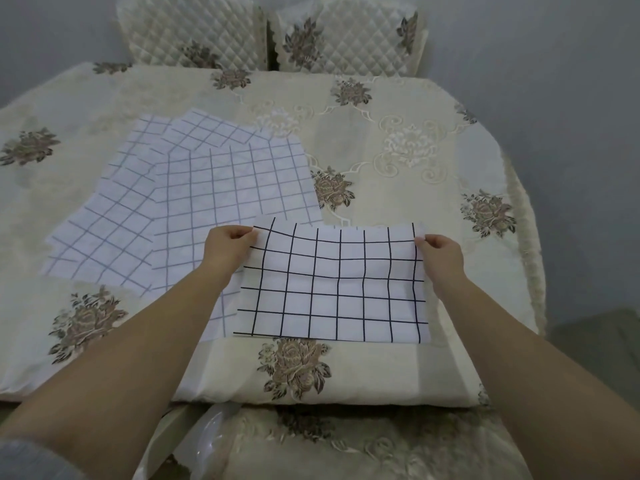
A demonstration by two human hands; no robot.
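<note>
Two hands (left, right) on cloth

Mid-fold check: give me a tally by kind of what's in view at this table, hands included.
Checked cloth: 1, near flap folded over
Hands: 2, left hand and right hand, each pinching a far corner of the flap
Quilted chair backs: 2, beyond the far edge
Floral tablecloth: 1
Total: 6
</note>
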